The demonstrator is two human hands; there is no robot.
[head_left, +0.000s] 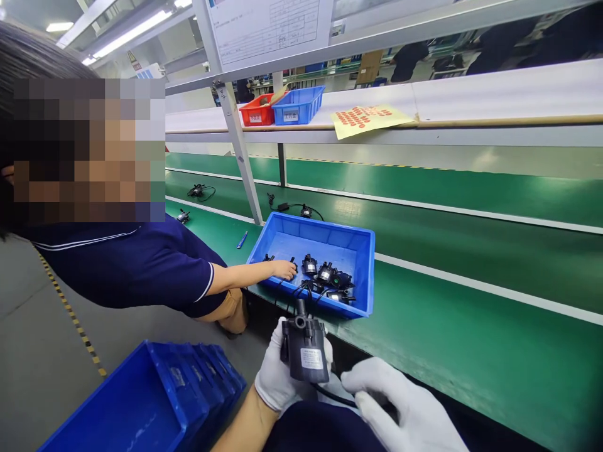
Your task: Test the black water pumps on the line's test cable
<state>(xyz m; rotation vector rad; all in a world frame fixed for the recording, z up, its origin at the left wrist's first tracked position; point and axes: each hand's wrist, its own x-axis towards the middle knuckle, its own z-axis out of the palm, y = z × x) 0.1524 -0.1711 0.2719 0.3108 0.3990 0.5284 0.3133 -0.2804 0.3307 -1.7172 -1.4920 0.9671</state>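
Observation:
My gloved left hand (277, 370) grips a small black water pump (305, 351) from behind and the side. The pump is held upright, with its pipe stubs at the top and a white label facing me. A black cable (334, 395) runs from its base toward my gloved right hand (396, 395), whose thumb and fingers are curled around it. Beyond my hands, a blue bin (348, 242) on the bench holds several similar black pumps (326, 272). At the bin's left side, a co-worker's bare hand (284, 270) touches one of the pumps.
The co-worker in a dark blue shirt (155, 270) stands at my left. Stacked blue crates (160, 402) sit on the floor at lower left. More pumps (306, 211) and a blue pen-like tool (242, 240) lie on the green bench (447, 314). Small trays (299, 105) rest on the shelf.

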